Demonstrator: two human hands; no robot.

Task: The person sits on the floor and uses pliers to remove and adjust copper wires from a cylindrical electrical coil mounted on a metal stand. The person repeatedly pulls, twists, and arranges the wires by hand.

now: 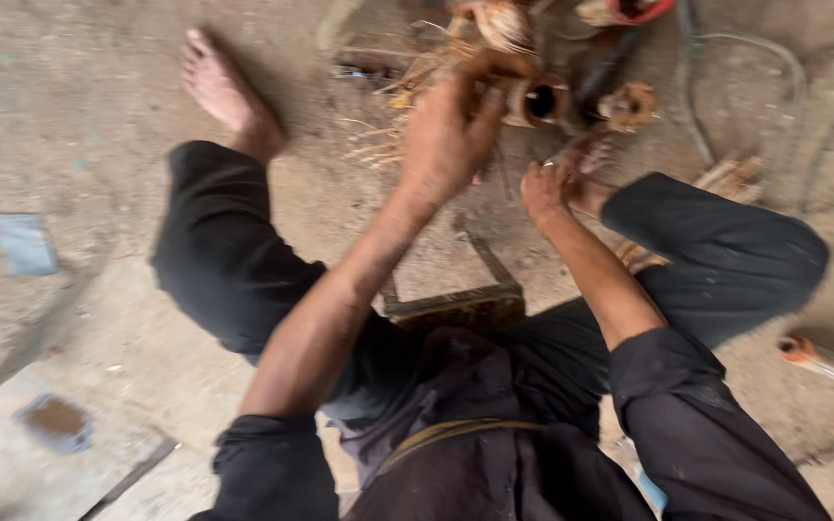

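- My left hand is raised over the ground with its fingers curled around the near end of a short rusty brown tube; I read it as grasping that tube, though blur softens the fingertips.
- The tube lies roughly level, its open mouth turned toward me; inside I see only a dark hollow, and I cannot tell whether anything sits in it.
- My right hand hangs lower, just below and right of the tube, fingers bent inward. I cannot tell whether it is pinching something or merely clenched; a bare foot sits close behind it.
- Just right of the tube lies a rusty ring-shaped part, apart from both hands.
- Pale straw-like fibres spread left of and behind my left hand, some touching the tube's far side.
- At the top edge a red-rimmed round container shows only partly; its contents are hidden.
- A dark cable curves across the ground at upper right.
- Between my knees stands a low wooden stool, dark-trousered legs bent either side.
- My other bare foot rests on the dusty ground at upper left.
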